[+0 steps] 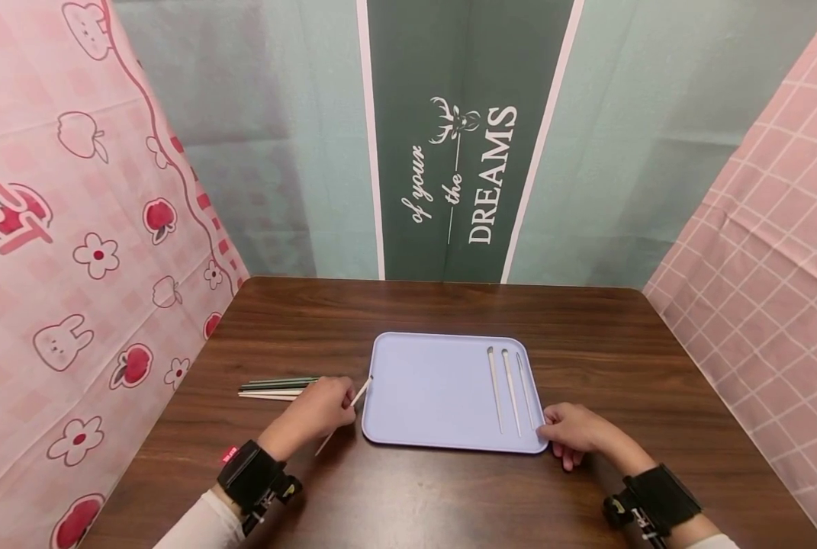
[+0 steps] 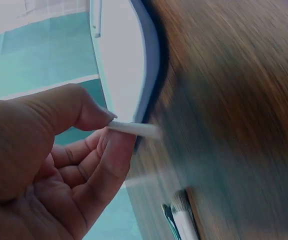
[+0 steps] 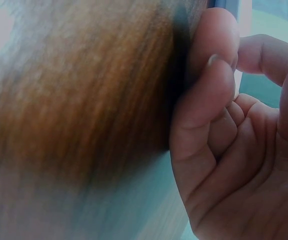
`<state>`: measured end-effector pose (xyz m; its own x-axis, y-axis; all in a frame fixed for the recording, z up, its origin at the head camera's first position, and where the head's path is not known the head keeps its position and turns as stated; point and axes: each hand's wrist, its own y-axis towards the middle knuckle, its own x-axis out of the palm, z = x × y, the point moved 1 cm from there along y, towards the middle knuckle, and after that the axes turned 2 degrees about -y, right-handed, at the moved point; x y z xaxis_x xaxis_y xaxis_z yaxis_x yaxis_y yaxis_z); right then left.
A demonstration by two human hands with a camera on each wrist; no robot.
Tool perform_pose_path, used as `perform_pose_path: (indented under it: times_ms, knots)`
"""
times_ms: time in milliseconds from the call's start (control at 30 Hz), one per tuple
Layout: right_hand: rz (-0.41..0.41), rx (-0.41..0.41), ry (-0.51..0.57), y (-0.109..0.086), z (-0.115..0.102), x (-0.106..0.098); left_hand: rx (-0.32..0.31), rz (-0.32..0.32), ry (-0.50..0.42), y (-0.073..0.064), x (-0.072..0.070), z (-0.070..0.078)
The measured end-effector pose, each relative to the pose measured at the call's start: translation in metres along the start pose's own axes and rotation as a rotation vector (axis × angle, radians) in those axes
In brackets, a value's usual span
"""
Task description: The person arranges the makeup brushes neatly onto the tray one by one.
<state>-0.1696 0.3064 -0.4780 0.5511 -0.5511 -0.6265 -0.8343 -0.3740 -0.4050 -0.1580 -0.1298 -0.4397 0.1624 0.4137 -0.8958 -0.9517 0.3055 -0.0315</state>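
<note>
My left hand (image 1: 322, 408) pinches a thin white-handled brush (image 1: 361, 391) between thumb and index finger. Its dark tip points up to the left rim of a lavender tray (image 1: 429, 396), and the handle slants down toward me. In the left wrist view the pinched white handle (image 2: 134, 129) shows its blurred end. On the tray's right side lie three slim white brushes (image 1: 511, 393), roughly side by side. At the tray's near right corner, my right hand (image 1: 573, 431) grips the edge with its thumb on the rim and the other fingers curled below.
Several brushes with green and white handles (image 1: 271, 387) lie on the table left of the tray, partly hidden by my left hand. Soft bristles (image 2: 181, 200) of one show in the left wrist view. The brown wooden table (image 1: 408, 499) is bordered by a green backdrop (image 1: 312, 152) and pink side cloths.
</note>
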Motion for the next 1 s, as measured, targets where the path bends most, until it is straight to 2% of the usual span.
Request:
perform_pose_path:
  times_ms: [200, 467, 767, 1000]
  knots:
    - [0.001, 0.005, 0.003, 0.000, 0.001, 0.000, -0.036, 0.044, 0.004, 0.007, 0.004, 0.008]
    - [0.008, 0.010, 0.007, -0.001, 0.002, 0.002, -0.098, 0.041, -0.022, 0.013, 0.007, 0.019]
    - [0.015, 0.022, 0.005, -0.002, -0.001, 0.001, -0.092, 0.073, -0.010, 0.017, 0.015, 0.027]
    - [0.011, 0.020, 0.019, -0.001, -0.001, 0.000, -0.092, 0.125, -0.006, 0.021, 0.021, 0.037]
